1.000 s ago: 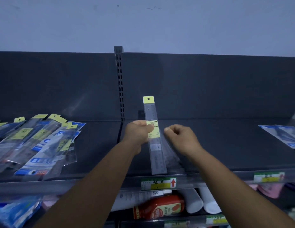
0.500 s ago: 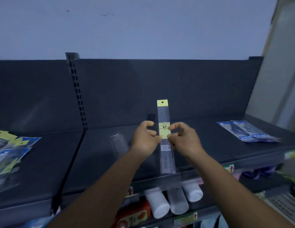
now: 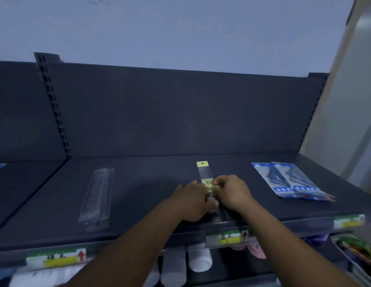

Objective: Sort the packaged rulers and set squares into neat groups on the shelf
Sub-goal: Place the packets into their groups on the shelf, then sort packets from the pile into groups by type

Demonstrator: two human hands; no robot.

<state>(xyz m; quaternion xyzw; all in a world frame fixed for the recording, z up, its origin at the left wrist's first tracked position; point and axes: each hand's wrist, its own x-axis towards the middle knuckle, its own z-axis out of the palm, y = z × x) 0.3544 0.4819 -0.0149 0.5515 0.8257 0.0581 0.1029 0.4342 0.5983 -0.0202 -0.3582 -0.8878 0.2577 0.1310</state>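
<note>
A clear packaged ruler with a yellow header tag lies lengthwise on the dark shelf, tag pointing to the back. My left hand and my right hand both pinch it at its yellow label, knuckles low over the shelf. Its near half is hidden under my hands. Another clear packaged ruler lies alone to the left. Two blue set square packs lie overlapped at the right end of the shelf.
A slotted upright divides the shelf's back panel at the left. Price labels run along the front rail. White cylinders and pink items sit on the shelf below. A pale wall stands at the far right.
The ruler went from held upright above the shelf to lying flat on it, both hands lowered with it. The view swung right, and the pile at the left left the frame.
</note>
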